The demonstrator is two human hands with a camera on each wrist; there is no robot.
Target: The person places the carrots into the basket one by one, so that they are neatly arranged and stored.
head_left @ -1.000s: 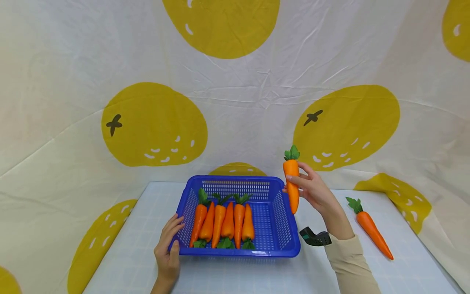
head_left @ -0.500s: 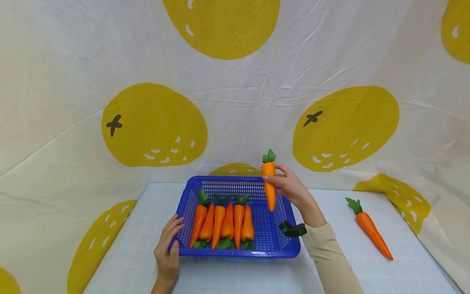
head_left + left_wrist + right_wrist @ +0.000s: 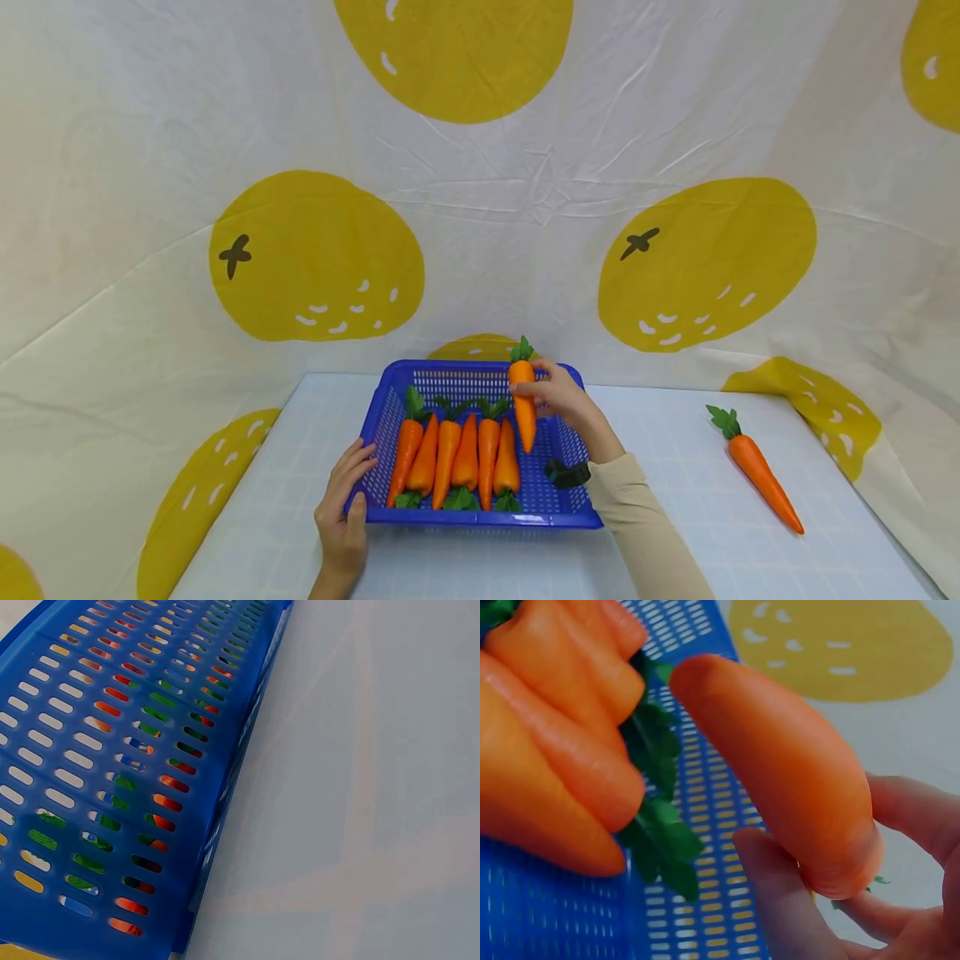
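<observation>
My right hand (image 3: 558,393) holds an orange carrot (image 3: 524,400) with green leaves over the right part of a blue plastic basket (image 3: 480,517). Thumb and fingers pinch it near its thick end, the pointed tip hanging down. In the right wrist view the same carrot (image 3: 787,765) fills the middle, thumb on one side and fingers on the other. Several carrots (image 3: 446,454) lie side by side in the basket, their leafy ends alternating. At the basket's left front corner my left hand (image 3: 345,504) grips the rim. The left wrist view has the slotted basket wall (image 3: 112,757) but no fingers.
Another carrot (image 3: 763,479) lies on the pale checked table (image 3: 660,417) to the right of the basket. Behind the table hangs a white cloth (image 3: 510,250) printed with large yellow fruit. A black wrist strap (image 3: 567,473) is on the right wrist.
My right hand has carried the carrot leftward from beyond the basket's right rim and then lower, over the inside. The left hand and the basket have stayed in place.
</observation>
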